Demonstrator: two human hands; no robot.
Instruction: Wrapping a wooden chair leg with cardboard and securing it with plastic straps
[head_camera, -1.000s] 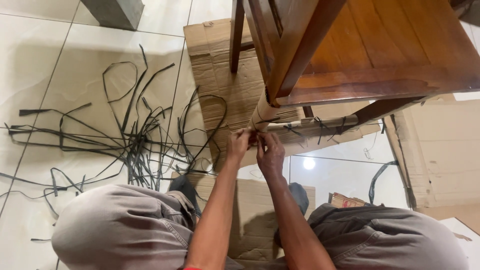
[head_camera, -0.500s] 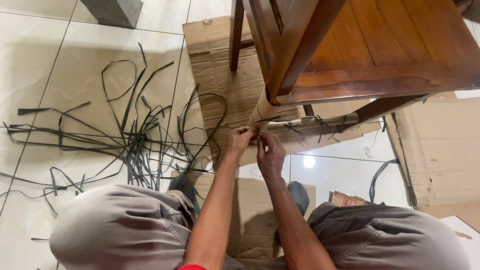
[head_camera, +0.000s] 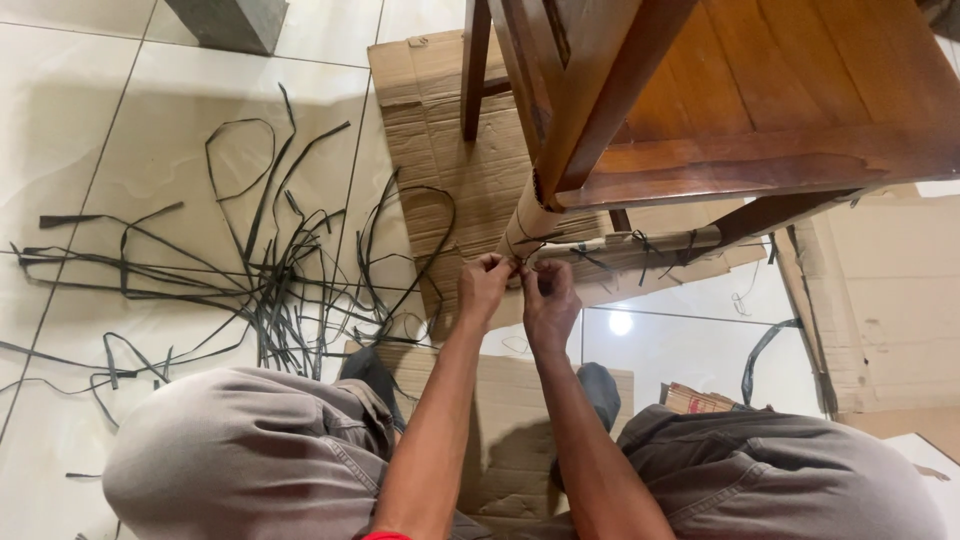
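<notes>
A dark wooden chair (head_camera: 740, 90) stands over me, its front leg (head_camera: 528, 222) wrapped in brown cardboard. My left hand (head_camera: 484, 288) and my right hand (head_camera: 548, 300) meet at the bottom of that wrapped leg, fingers pinched on a thin black plastic strap (head_camera: 520, 264) that goes round the wrapping. The strap's ends are mostly hidden by my fingers. A wrapped crossbar (head_camera: 640, 245) with black ties runs to the right from the leg.
A tangle of loose black straps (head_camera: 260, 280) lies on the pale tiled floor at left. Flattened cardboard sheets (head_camera: 440, 120) lie under the chair, at right (head_camera: 890, 300) and between my knees. A grey block (head_camera: 230, 22) stands at top left.
Both hands stayed at the wrapped leg; my right hand shifted slightly up and closer to the left, fingers working the strap. Nothing else moved.
</notes>
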